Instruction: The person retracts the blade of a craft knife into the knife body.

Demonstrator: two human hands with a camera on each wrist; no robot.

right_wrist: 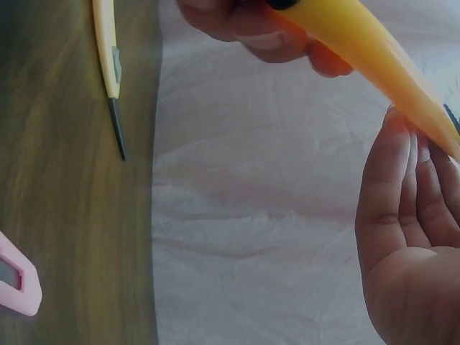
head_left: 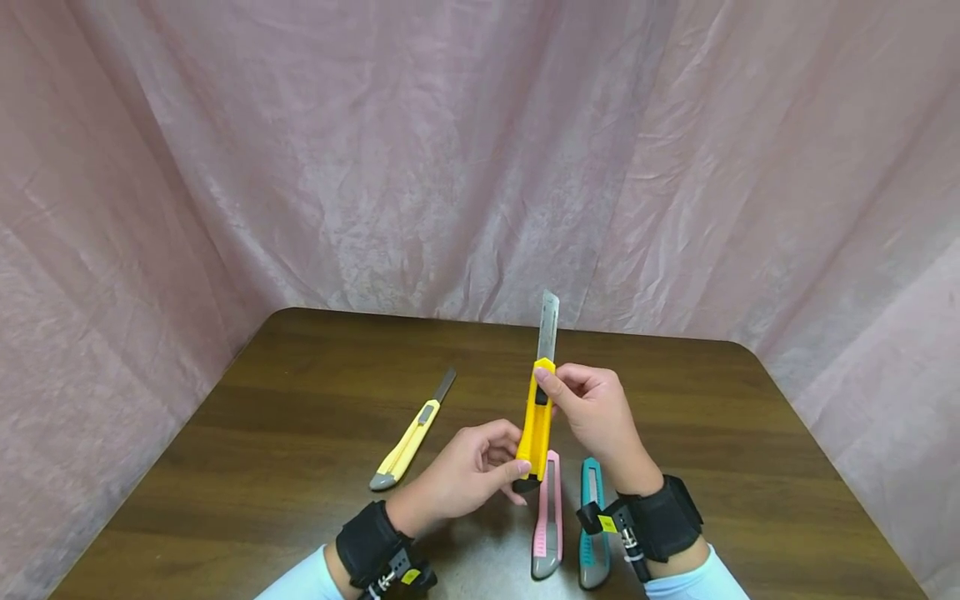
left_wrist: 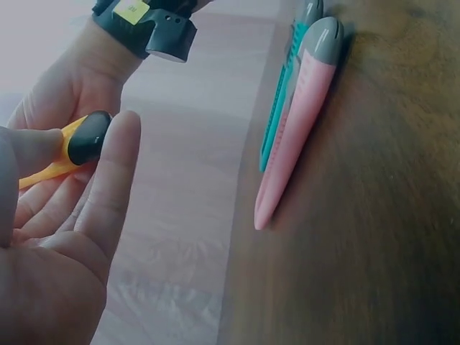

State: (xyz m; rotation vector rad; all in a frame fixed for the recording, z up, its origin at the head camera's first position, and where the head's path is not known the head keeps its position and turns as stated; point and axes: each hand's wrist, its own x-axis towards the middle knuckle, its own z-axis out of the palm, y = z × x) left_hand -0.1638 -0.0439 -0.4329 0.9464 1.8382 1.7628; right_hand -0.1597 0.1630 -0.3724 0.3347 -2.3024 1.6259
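Observation:
Both hands hold a bright yellow utility knife above the table, its long blade extended and pointing away. My left hand pinches the black end cap between thumb and fingers. Higher up, near the black slider, my right hand grips the body, thumb on the front and fingers behind. A pale yellow utility knife lies left of the hands with its blade out. Below the held knife lie a pink utility knife and a teal one, no blade showing beyond their tips.
The brown wooden table has rounded far corners. Behind it and at both sides hangs a pinkish curtain. Black straps with small cameras sit on both wrists, the right one overlapping the teal knife in the head view.

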